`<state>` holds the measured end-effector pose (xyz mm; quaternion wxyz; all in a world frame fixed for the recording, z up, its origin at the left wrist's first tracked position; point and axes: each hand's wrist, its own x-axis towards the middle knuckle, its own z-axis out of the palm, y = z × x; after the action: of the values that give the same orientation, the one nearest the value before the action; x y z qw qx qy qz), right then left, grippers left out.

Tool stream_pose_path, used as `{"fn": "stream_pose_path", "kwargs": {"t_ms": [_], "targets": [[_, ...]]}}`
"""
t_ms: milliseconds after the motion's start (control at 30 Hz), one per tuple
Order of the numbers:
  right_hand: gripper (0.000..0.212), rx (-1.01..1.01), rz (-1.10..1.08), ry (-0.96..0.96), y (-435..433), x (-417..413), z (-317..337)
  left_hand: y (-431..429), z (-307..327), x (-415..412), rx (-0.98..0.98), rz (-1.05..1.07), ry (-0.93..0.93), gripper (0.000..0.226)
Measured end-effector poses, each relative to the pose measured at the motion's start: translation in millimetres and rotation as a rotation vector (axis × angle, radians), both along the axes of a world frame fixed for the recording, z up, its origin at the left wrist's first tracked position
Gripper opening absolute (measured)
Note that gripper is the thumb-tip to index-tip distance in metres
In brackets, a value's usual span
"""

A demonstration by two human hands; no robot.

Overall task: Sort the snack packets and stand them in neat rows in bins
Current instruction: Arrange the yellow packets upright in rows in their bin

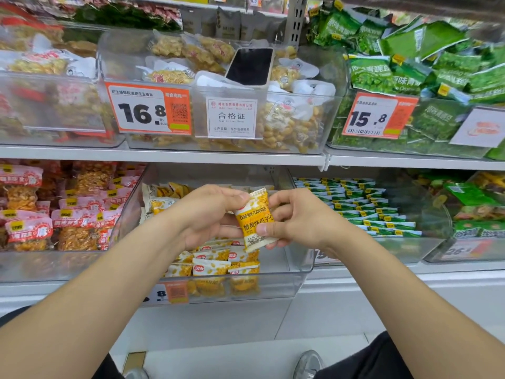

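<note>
Clear bin, part-filled with standing packets. Above it, left hand and right hand both pinching one yellow packet, held upright. Probably light, crinkly, slippery film; best gripped at sealed edges.

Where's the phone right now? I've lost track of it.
In the head view, the phone lies tilted on the peanut packets in the upper shelf's middle clear bin, just above the white certificate label.
</note>
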<state>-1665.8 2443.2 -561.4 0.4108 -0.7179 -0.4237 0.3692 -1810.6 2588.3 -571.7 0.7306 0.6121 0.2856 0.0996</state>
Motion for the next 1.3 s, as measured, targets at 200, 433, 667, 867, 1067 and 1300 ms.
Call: {"fn": "stream_pose_path", "kwargs": {"t_ms": [200,433,667,867,1067,1300], "targets": [[0.039,0.008,-0.124,0.029,-1,2,3,-9,-2,1,0.268,-0.070,-0.058,0.034],[0.013,0.080,-0.303,-0.340,-9,29,7,2,-22,20,0.601,0.074,0.067,0.030],[0.017,-0.002,-0.448,-0.454,-5,46,-12,-8,-48,69,0.809,-0.161,0.209,0.028],[0.019,-0.025,-0.434,-0.482,-4,47,-11,0,-76,101,1.068,-0.127,0.433,0.025],[0.021,-0.013,-0.420,-0.515,-2,51,-14,10,-79,115,1.488,-0.010,0.670,0.043],[0.015,-0.015,-0.313,-0.661,4,41,-14,6,-65,99,1.567,0.033,0.576,0.050]]}}
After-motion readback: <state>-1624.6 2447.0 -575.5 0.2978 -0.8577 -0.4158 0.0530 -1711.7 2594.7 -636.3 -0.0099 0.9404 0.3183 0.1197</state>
